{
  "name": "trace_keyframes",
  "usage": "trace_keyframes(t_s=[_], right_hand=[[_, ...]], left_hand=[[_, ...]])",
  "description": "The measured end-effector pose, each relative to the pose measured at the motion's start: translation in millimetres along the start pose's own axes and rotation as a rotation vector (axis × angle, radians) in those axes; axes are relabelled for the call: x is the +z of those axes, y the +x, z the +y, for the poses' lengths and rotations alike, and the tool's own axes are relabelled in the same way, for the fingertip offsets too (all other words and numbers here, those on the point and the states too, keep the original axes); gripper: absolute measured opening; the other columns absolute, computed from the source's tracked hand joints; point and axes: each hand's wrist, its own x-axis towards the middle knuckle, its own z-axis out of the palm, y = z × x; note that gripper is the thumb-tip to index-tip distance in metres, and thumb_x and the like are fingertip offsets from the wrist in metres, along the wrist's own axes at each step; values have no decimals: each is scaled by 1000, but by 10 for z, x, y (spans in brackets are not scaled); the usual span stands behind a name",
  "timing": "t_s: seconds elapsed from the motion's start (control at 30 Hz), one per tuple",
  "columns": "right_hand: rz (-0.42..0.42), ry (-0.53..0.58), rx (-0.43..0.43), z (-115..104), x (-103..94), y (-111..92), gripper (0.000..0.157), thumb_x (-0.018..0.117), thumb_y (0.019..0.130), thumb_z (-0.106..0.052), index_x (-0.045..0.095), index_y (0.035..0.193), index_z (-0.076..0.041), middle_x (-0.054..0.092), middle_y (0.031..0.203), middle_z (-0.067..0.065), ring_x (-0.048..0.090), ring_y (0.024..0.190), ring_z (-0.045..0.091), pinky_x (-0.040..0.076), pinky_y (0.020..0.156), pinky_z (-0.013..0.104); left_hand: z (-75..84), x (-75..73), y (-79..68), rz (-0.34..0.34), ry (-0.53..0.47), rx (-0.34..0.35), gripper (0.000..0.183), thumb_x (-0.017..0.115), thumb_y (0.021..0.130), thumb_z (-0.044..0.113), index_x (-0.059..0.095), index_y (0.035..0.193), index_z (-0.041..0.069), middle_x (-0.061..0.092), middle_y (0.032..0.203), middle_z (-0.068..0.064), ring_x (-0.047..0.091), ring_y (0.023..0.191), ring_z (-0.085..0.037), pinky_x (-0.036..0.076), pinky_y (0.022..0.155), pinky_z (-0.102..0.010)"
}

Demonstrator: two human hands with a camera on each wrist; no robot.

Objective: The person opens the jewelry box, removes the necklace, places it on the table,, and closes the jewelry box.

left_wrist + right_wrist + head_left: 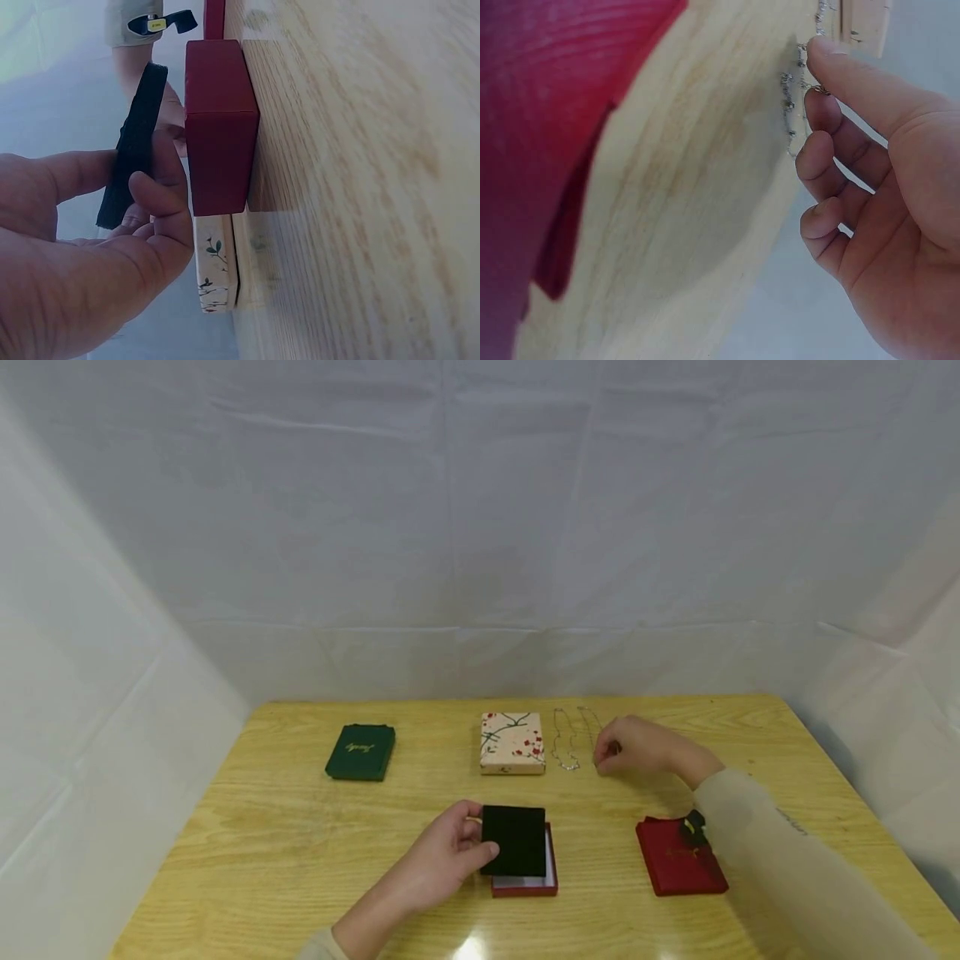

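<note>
My left hand (442, 860) pinches a thin black square pad (517, 841), fingers behind it and thumb on its front edge. Under the pad, a red box base (553, 889) with a pale inside shows along its right and lower sides; in the left wrist view, the pad (135, 146) tilts beside the box's red wall (221, 161). My right hand (637, 747) is at the back right, its thumb and forefinger at the near end of a thin silver necklace (591, 727). Up close, silver links (787, 101) hang by those fingertips. A second necklace (567, 767) lies to the left.
A cream box with red flowers (512, 739) sits left of the necklaces. Farther left lies a green pouch with gold lettering (360, 753). A red pouch (678, 868) lies near my right forearm, which reaches over the table (300, 852). White cloth (487, 527) hangs behind.
</note>
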Motion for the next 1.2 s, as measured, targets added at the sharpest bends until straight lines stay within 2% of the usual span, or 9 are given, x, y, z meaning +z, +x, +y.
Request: trace_keyframes(t_s=[0.27,0.4,0.5,0.63,0.83,0.93,1.1,1.2], right_hand=[[16,-16,6,-64,-5,-15,3,79,96,-11,77,96,-13,70,91,-5,59,79,11,53,72,33],[60,-36,22,-159,-28,-34,2,76,100,-14,77,101,-13,68,89,-7,59,79,13,52,70,33],[83,-38,0,-292,-39,-67,11,74,102,-18,76,111,-12,67,91,-7,59,81,13,53,70,33],[120,-59,-72,-527,18,-134,25,76,101,-25,74,122,-11,70,106,-4,61,88,11,56,75,35],[170,-58,-114,-845,237,-250,39,77,100,-37,70,130,-13,69,117,-3,61,94,11,58,83,43],[172,-39,-115,-971,358,-305,50,79,97,-43,67,136,-15,66,123,-4,60,100,13,57,87,42],[180,-48,-135,-1127,564,-374,76,83,89,-56,56,148,-18,57,141,-2,59,119,18,56,97,46],[193,-80,-162,-1197,671,-395,83,86,85,-57,53,151,-20,51,147,-5,57,127,18,55,101,46]], left_hand=[[17,-4,-3,-5,-4,-12,63,70,103,17,38,151,-10,67,125,-16,63,120,-31,55,96,-49],[34,-2,3,1,-2,-7,63,70,103,17,39,151,-10,68,123,-15,65,113,-28,56,92,-46],[49,4,10,11,-4,3,62,71,102,16,40,150,-11,69,119,-15,66,105,-24,57,88,-43],[66,12,20,22,-9,17,62,71,102,15,40,148,-12,69,116,-15,67,100,-23,58,85,-41],[76,23,46,17,-24,11,63,71,101,16,39,147,-12,71,115,-15,67,97,-23,57,83,-42],[78,35,66,9,-43,1,61,71,101,16,40,146,-11,71,110,-13,66,91,-22,56,80,-41],[76,56,88,5,-67,-12,60,70,102,17,40,146,-10,71,104,-12,64,86,-21,54,76,-39],[64,72,95,0,-99,-9,60,69,102,15,38,146,-11,71,101,-11,63,83,-20,52,73,-36]])
